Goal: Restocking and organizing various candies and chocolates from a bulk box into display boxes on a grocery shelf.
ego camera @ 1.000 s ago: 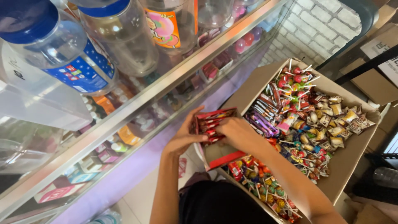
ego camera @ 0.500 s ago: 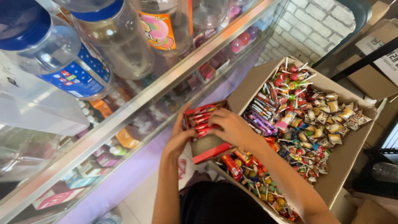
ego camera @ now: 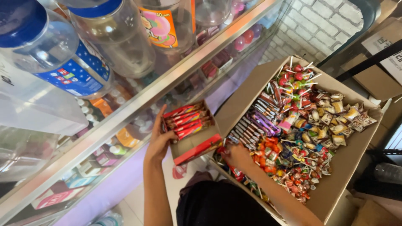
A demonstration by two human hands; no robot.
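Note:
My left hand [ego camera: 160, 140] grips the left side of a small open display carton [ego camera: 197, 144] that holds several red-wrapped candy bars [ego camera: 184, 121]; the carton is raised beside a glass counter. My right hand [ego camera: 235, 155] is down in a large open cardboard box [ego camera: 335, 184] of mixed sweets, its fingers among the wrapped candies near the box's left edge. I cannot tell whether it holds one. The big box carries purple and dark bars [ego camera: 255, 125], lollipops [ego camera: 297, 77] and gold-wrapped candies [ego camera: 339, 117].
A glass display counter [ego camera: 125, 113] runs diagonally on the left, with large plastic jars [ego camera: 54, 54] on top and small goods on shelves behind the glass. A white brick wall [ego camera: 318, 29] is beyond the box. More cardboard cartons [ego camera: 377, 79] lie at the right.
My right hand has let go of the small carton and dropped into the big box of sweets. My left hand alone holds the carton now, shifted slightly left.

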